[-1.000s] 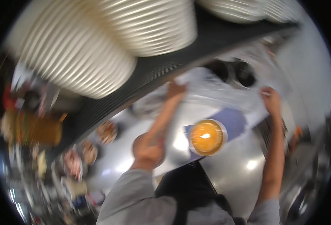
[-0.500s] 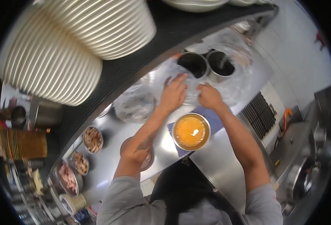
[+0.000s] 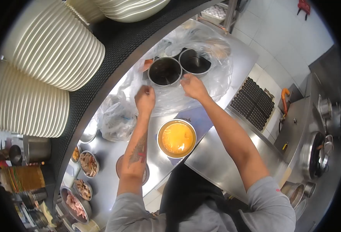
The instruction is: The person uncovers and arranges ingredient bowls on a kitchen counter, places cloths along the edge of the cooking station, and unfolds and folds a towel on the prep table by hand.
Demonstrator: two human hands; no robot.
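A large clear plastic bag (image 3: 216,83) lies spread on the steel counter, with two dark-inside metal canisters (image 3: 165,71) standing side by side within its opening. My left hand (image 3: 145,99) is closed at the bag's near left edge, fingers curled on the plastic. Just below the right canister (image 3: 195,62), my right hand (image 3: 194,87) pinches the bag's near edge. Between my forearms a round metal bowl (image 3: 160,149) holds an orange-yellow liquid (image 3: 177,138). It rests partly on a blue cloth (image 3: 199,118).
Another knotted-looking clear bag (image 3: 118,118) sits left of my left forearm. Bowls of cut meat (image 3: 89,164) line the counter's left side. Stacked white plates (image 3: 31,100) stand on the black-matted shelf above. A stove area with pans (image 3: 313,154) is at right.
My left hand has gone from spread fingers by the left canister to closed, lower down. My view has shifted, so the canisters and bowl appear further left.
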